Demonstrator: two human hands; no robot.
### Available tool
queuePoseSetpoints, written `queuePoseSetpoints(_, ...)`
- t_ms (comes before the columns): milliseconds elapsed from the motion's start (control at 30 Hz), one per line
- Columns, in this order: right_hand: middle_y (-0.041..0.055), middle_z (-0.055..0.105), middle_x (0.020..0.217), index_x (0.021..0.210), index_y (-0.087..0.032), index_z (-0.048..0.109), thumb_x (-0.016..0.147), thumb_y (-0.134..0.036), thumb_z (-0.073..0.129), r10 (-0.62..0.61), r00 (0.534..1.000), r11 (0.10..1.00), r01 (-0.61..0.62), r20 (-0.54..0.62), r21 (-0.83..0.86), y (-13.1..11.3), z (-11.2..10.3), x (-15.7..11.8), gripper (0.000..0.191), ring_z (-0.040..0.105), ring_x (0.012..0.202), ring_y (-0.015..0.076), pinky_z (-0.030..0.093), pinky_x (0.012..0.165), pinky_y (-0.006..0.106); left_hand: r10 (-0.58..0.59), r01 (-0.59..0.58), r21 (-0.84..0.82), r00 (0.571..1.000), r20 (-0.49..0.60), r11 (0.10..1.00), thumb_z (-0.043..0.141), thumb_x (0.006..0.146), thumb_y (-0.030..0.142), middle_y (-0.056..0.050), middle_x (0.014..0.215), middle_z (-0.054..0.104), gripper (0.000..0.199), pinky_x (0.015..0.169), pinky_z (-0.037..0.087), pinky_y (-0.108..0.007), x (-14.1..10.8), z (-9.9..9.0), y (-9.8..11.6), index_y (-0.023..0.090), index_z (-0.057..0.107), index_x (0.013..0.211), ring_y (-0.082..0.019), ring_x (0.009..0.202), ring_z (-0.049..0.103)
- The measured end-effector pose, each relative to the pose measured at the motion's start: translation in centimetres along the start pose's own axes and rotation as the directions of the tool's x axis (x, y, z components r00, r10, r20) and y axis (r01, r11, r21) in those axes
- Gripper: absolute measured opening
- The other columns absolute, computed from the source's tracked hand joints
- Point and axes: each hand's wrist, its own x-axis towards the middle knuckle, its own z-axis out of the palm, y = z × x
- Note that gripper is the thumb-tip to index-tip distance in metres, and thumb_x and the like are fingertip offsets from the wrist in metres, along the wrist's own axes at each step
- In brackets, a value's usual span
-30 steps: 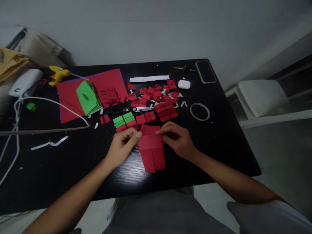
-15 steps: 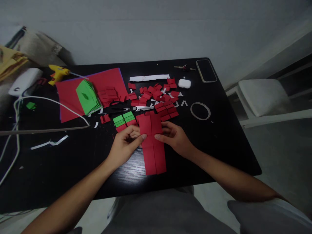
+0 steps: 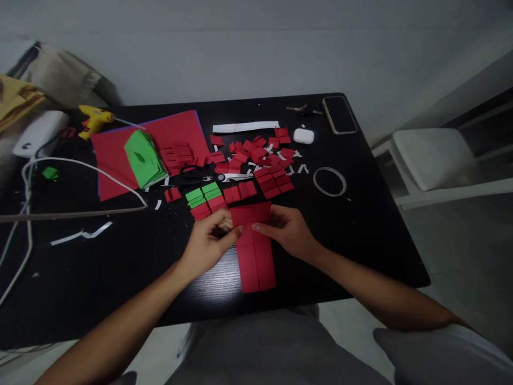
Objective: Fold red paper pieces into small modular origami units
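A red folded paper strip with a lengthwise crease is held between both hands over the black table. My left hand pinches its left edge, thumb on top. At its right edge, my right hand grips with the thumb on the front face. The strip's upper end is bent, its long part reaching down toward the table's near edge. Just beyond it lie green folded pieces, small red folded pieces and black-handled scissors.
A red sheet bears a green paper stack. At the back left are a yellow glue gun and white cables. A white case, a phone and a ring lie to the right.
The strip's upper part has tipped and looks shorter, uncovering red pieces behind it. Both hands still hold it, and its lower end has shifted slightly toward me.
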Motion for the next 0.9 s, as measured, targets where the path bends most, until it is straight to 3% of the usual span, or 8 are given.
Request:
queuePoseSetpoints(200, 0.0012, 0.078, 0.091, 0.091, -0.021, 0.075, 0.074, -0.034, 0.089, -0.012, 1.000, 1.000, 0.012, 0.011, 0.016, 0.1, 0.2, 0.0, 0.025, 0.073, 0.085, 0.0192, 0.058, 0.080, 0.032, 0.026, -0.024, 0.067, 0.999, -0.021, 0.997, 0.071, 0.089, 0.018, 0.007, 0.061, 0.051, 0.021, 0.053, 0.037, -0.015, -0.1, 0.0, -0.3, 0.017, 0.057, 0.073, -0.005, 0.055, 0.044)
queuePoseSetpoints(333, 0.0002, 0.076, 0.085, 0.089, -0.020, 0.075, 0.075, -0.033, 0.087, -0.049, 0.999, 0.998, 0.049, -0.013, -0.029, 0.2, 0.4, 0.0, 0.022, 0.070, 0.079, 0.0174, 0.057, 0.074, 0.030, 0.023, -0.021, 0.075, 1.000, -0.019, 0.997, 0.071, 0.089, 0.018, 0.007, 0.061, 0.053, 0.013, 0.052, 0.038, -0.015, -0.3, 0.1, -0.4, 0.017, 0.063, 0.079, -0.006, 0.055, 0.046)
queuePoseSetpoints(433, -0.0002, 0.074, 0.081, 0.086, -0.020, 0.076, 0.077, -0.029, 0.085, -0.102, 0.995, 0.990, 0.101, -0.008, -0.098, -0.1, 0.4, 0.0, 0.015, 0.068, 0.077, 0.0161, 0.055, 0.073, 0.028, 0.030, -0.028, 0.077, 0.999, -0.021, 0.997, 0.071, 0.088, 0.019, 0.005, 0.065, 0.059, 0.002, 0.054, 0.042, -0.017, -0.4, 0.2, -0.4, 0.018, 0.070, 0.089, -0.007, 0.057, 0.051)
queuePoseSetpoints(600, 0.0010, 0.077, 0.087, 0.088, -0.022, 0.079, 0.078, -0.020, 0.079, -0.137, 0.990, 0.987, 0.139, 0.036, -0.076, -0.7, 0.0, 0.0, 0.010, 0.071, 0.085, 0.0171, 0.055, 0.080, 0.029, 0.066, -0.064, 0.054, 0.997, -0.036, 0.996, 0.068, 0.086, 0.013, 0.001, 0.079, 0.074, 0.014, 0.060, 0.049, -0.020, -0.2, 0.1, -0.3, 0.020, 0.076, 0.095, -0.011, 0.066, 0.065)
queuePoseSetpoints(733, 0.0013, 0.080, 0.097, 0.092, -0.025, 0.082, 0.080, -0.019, 0.075, -0.090, 0.995, 0.996, 0.090, 0.052, 0.003, -1.0, -0.4, 0.0, 0.015, 0.072, 0.095, 0.0184, 0.055, 0.088, 0.031, 0.067, -0.065, 0.029, 0.995, -0.073, 0.997, 0.069, 0.086, 0.013, -0.002, 0.083, 0.079, 0.016, 0.061, 0.053, -0.022, -0.2, -0.2, -0.3, 0.021, 0.080, 0.095, -0.014, 0.069, 0.071)
queuePoseSetpoints(900, 0.0055, 0.080, 0.103, 0.105, -0.022, 0.081, 0.083, -0.024, 0.061, 0.083, 0.989, 0.956, -0.113, 0.122, 0.270, -0.9, -0.9, 0.1, 0.030, 0.073, 0.097, 0.0207, 0.057, 0.084, 0.033, 0.182, -0.172, 0.130, 0.980, -0.074, 0.977, 0.067, 0.090, 0.011, -0.002, 0.090, 0.082, 0.018, 0.067, 0.056, -0.021, -0.2, -0.6, -0.2, 0.022, 0.081, 0.093, -0.014, 0.076, 0.076)
